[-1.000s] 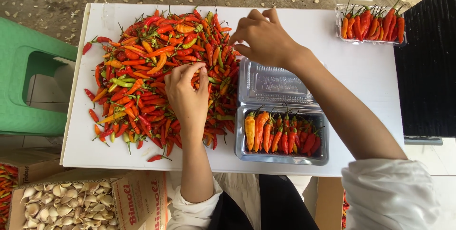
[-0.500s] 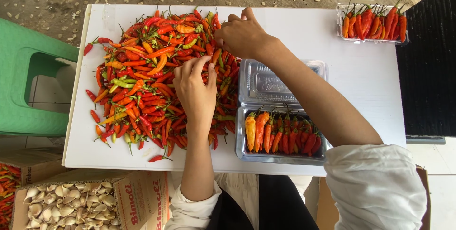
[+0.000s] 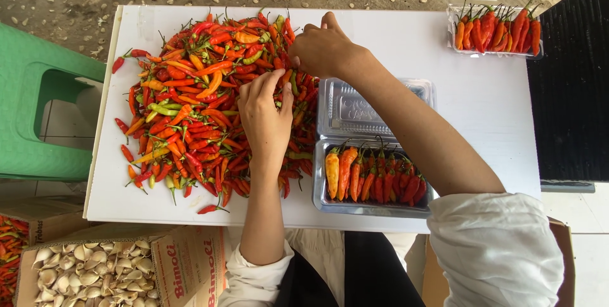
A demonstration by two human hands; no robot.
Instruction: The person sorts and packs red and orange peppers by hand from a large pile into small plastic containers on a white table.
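Reaching into the pile of chillies [image 3: 196, 104] on the white table [image 3: 444, 59], the person's left hand [image 3: 266, 117] lies on the peppers with fingers loosely curled, their tips buried among the stems; whether they grip one cannot be told. The right hand [image 3: 327, 47] sits at the pile's upper edge, fingers pinched narrow, what they hold hidden. Just beside the pile, under the right forearm, an open clear tray [image 3: 380, 202] holds a row of chillies. A second filled tray [image 3: 495, 28] stands well apart at the far corner. A green stool [image 3: 38, 104] and a box of garlic [image 3: 82, 272] flank the table.
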